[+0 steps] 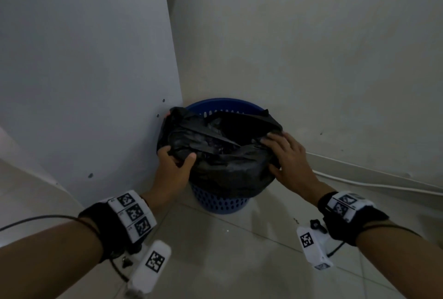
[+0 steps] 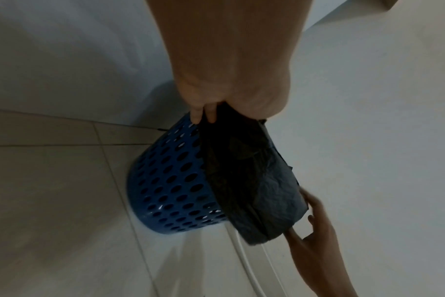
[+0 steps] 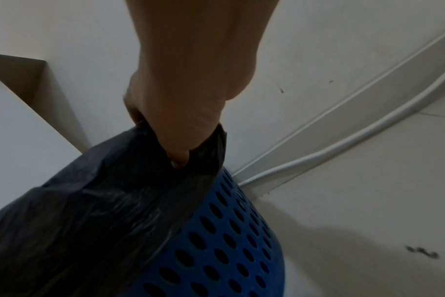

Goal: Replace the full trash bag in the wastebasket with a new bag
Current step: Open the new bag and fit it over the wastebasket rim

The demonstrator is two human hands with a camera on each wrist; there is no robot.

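Trash bag [image 1: 223, 154], one black plastic one, sat in the single blue wastebasket [image 1: 217, 201] with its top edge folded out over the rim. That basket, its wall full of oval holes, stood on a floor [image 1: 239, 262] of pale tiles, pushed into a corner where a white panel [image 1: 84, 70] on your left met a plain off-white wall [image 1: 311, 46]. One white cable [image 1: 359, 182] ran along the foot of that wall, just behind the basket.

You had both hands on the bag, one at each side. Your left hand [image 1: 173, 166] was curled round a bunch of the plastic at the near left rim, thumb on top and fingers [image 2: 203, 114] tucked under the fold. Your right hand [image 1: 286, 157] was at the right rim, fingers bent down over the plastic and the thumb [image 3: 178, 158] hooked against the bag's folded edge, so it had hold of the bag too.

A band with square black-and-white markers was strapped on each of your two wrists, and a thin dark wire trailed back along each forearm.
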